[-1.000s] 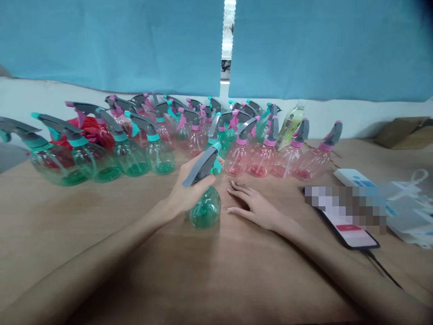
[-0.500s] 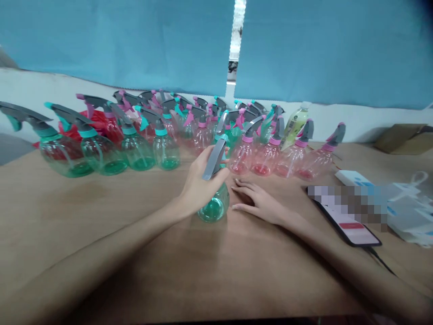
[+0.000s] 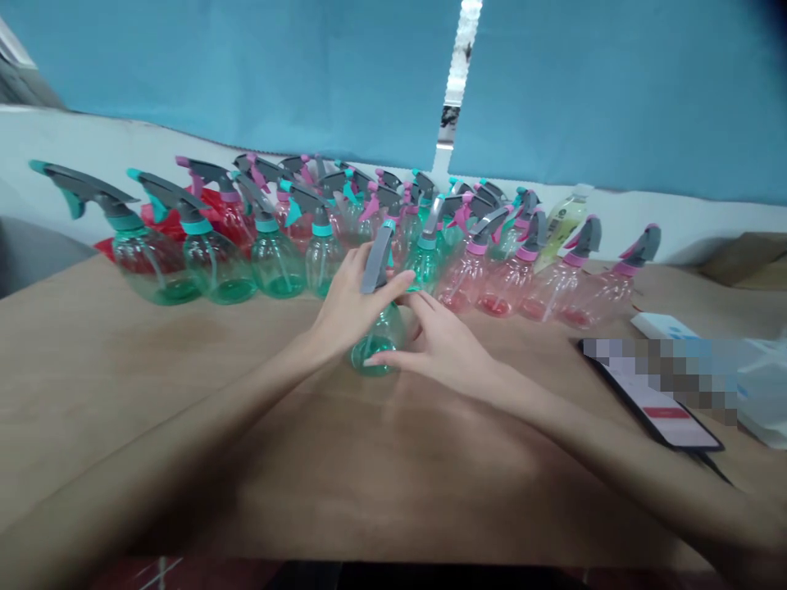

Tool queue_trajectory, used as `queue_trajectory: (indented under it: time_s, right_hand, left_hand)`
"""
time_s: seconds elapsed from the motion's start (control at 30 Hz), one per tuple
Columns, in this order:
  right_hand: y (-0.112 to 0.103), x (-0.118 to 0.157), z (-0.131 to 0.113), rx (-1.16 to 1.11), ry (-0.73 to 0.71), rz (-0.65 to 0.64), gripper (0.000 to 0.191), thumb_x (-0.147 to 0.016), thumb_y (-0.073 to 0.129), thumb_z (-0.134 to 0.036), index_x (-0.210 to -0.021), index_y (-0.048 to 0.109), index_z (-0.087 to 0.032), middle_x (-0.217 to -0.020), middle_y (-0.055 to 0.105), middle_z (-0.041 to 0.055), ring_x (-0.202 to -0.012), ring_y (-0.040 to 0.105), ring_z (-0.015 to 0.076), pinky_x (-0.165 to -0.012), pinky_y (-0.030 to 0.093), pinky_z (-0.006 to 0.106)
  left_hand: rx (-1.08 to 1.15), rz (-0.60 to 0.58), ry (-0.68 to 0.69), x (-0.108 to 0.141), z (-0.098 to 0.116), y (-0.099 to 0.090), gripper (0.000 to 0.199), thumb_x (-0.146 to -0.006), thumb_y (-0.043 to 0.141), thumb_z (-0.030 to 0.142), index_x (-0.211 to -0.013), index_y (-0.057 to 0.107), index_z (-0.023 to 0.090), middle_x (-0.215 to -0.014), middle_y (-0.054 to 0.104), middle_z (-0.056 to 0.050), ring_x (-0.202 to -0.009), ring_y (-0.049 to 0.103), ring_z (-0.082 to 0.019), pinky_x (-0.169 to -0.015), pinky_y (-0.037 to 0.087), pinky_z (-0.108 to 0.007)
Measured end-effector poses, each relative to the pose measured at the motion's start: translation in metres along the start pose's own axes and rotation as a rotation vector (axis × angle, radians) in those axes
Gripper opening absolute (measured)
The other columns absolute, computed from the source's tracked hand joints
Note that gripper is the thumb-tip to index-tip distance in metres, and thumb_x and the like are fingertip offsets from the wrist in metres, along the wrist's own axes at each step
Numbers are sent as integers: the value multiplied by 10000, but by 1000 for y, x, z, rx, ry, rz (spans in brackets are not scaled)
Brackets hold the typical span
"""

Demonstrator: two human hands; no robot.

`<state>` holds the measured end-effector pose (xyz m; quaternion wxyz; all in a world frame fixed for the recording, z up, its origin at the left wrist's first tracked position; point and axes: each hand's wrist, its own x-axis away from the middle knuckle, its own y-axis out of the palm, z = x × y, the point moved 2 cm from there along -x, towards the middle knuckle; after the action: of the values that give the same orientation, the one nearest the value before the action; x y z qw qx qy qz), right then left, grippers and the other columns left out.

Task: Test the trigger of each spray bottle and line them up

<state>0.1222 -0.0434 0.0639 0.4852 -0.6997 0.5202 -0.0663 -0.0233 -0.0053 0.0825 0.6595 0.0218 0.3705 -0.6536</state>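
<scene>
A clear green spray bottle [image 3: 377, 334] with a grey trigger head stands on the wooden table in front of me. My left hand [image 3: 339, 305] is closed around its neck and head, with the thumb on the right side. Lower down, my right hand [image 3: 448, 348] grips the round body, its thumb across the front and its fingers partly hidden behind. Just beyond the hands stands another green spray bottle [image 3: 424, 266].
Green spray bottles [image 3: 279, 266] line the back left and pink ones [image 3: 498, 287] the back right, with several more behind. A drink bottle [image 3: 562, 225], a phone [image 3: 664, 410], a white package [image 3: 766, 410] and a cardboard box [image 3: 753, 258] are at the right.
My right hand has moved from the table up and left onto the bottle's body. My left hand stays on its head. The view has shifted, so the scene sits farther right.
</scene>
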Motion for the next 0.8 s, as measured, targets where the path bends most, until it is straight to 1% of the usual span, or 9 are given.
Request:
queue_trajectory:
  time_s: [0.1, 0.2, 0.3, 0.4, 0.47, 0.53, 0.6, 0.7, 0.8]
  right_hand:
    - [17, -14, -7, 35, 42, 57, 673, -762, 621, -604, -1300, 446, -240, -1151, 581, 101, -1104, 570, 321, -841, 506, 474]
    - [25, -25, -5, 61, 65, 81, 590, -774, 610, -583, -1234, 494, -233, -1120, 593, 99, -1039, 599, 313, -835, 495, 475]
    - [26, -40, 4, 100, 79, 101, 610, -764, 614, -596, -1220, 503, -206, -1144, 605, 121, -1027, 605, 323, -837, 485, 475]
    - [24, -58, 18, 189, 146, 120, 688, -729, 630, -641, -1224, 499, -182, -1173, 607, 153, -1055, 591, 357, -811, 484, 475]
    - [23, -71, 27, 239, 202, 106, 716, -710, 648, -645, -1212, 498, -157, -1163, 618, 167, -1056, 592, 365, -795, 487, 461]
    - [23, -82, 33, 273, 238, 91, 711, -705, 656, -640, -1190, 503, -144, -1148, 627, 170, -1049, 598, 362, -784, 489, 447]
    - [24, -91, 36, 295, 252, 78, 691, -710, 653, -635, -1163, 507, -134, -1126, 634, 171, -1028, 608, 357, -766, 492, 439]
    - [25, -101, 36, 319, 264, 66, 668, -710, 657, -625, -1126, 512, -124, -1078, 644, 171, -990, 622, 353, -731, 495, 428]
    - [27, -107, 35, 352, 301, 62, 660, -704, 659, -622, -1120, 509, -132, -1037, 650, 166, -958, 633, 356, -703, 495, 423]
  left_hand:
    - [-50, -46, -12, 6, -2, -12, 503, -807, 634, 448, -1240, 505, 227, -1139, 606, -79, -1077, 577, -251, -952, 458, -422]
    - [-86, -77, -43, 14, -11, -28, 615, -829, 589, 477, -1365, 390, 250, -1328, 491, -109, -1186, 513, -268, -967, 449, -433]
    - [-126, -39, -112, 24, -26, -51, 564, -879, 500, 489, -1373, 370, 250, -1372, 446, -111, -1183, 527, -249, -944, 468, -409]
    - [-262, 60, -180, 31, -44, -79, 438, -903, 447, 476, -1247, 482, 207, -1293, 517, -106, -1133, 556, -238, -929, 470, -390]
    - [-320, 117, -221, 30, -57, -98, 403, -895, 455, 460, -1186, 507, 185, -1216, 570, -108, -1075, 584, -235, -886, 485, -379]
    - [-310, 144, -280, 26, -70, -115, 406, -866, 499, 439, -1181, 489, 183, -1064, 635, -88, -910, 642, -218, -778, 510, -352]
    - [-285, 166, -340, 20, -81, -130, 422, -847, 519, 415, -1200, 463, 191, -847, 653, -39, -706, 649, -190, -668, 505, -322]
    - [-323, 226, -414, 9, -90, -146, 385, -826, 530, 406, -1143, 509, 188, -649, 595, 3, -567, 604, -174, -594, 481, -301]
    - [-408, 228, -443, -3, -92, -151, 419, -809, 536, 472, -1110, 559, 181, -694, 631, -34, -604, 622, -204, -603, 490, -320]
